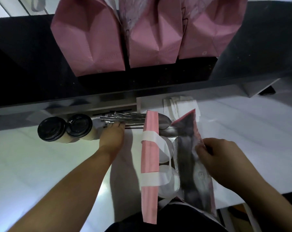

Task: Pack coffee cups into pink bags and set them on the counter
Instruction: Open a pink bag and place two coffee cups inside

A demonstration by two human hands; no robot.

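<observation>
While the right hand point(220, 158) pinches the near edge of the open pink bag point(149, 148) and holds its mouth apart, the left hand point(112, 138) reaches to the bundle of wrapped straws point(121, 118) lying against the base of the dark counter point(41, 64); its fingertips touch them, though whether they have closed on any cannot be told from here. The step in hand looks like fetching straws for the bag. To do it well, the person should take only as many as there are cups inside, keep the right hand's hold steady so the mouth stays wide, and slide the straws down beside the cups rather than across their lids.

Counted: three filled pink bags point(152, 34) stand side by side on the counter. One bag is open on the white worktop point(41, 164), with two white-lidded cups point(168, 181) showing inside, one nearer than the other. Two black-lidded coffee cups point(64, 128) stand touching each other just left of the left hand, not yet packed. A small stack of white napkins point(180, 104) lies beyond the open bag; its number is too blurred to count.
</observation>
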